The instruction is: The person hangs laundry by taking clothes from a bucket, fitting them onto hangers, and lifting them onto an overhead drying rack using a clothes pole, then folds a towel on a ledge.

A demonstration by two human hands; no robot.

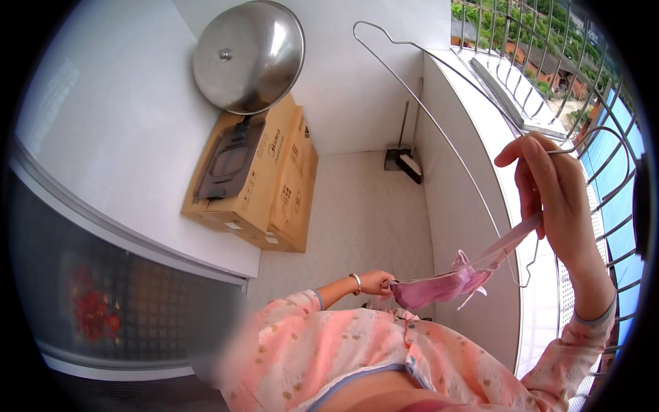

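A pink bra (439, 288) is stretched between my two hands in front of my body. My left hand (374, 283), with a bracelet at the wrist, is closed on one end of it. Raised on the right, my right hand (555, 182) grips the wire hanger (449, 123) near its hook, and the bra's strap (518, 232) runs up into the same fingers. The hanger's hook curves out to the right of the hand. Its long frame slants up to the left, and the lower corner is close to the bra.
Cardboard boxes (274, 178) stand by the left wall, with a large metal lid (248, 58) above them. A dustpan and brush (403, 161) rest in the far corner. To the right are a white ledge (463, 89) and window bars (508, 27). A glass door (151, 302) is at lower left.
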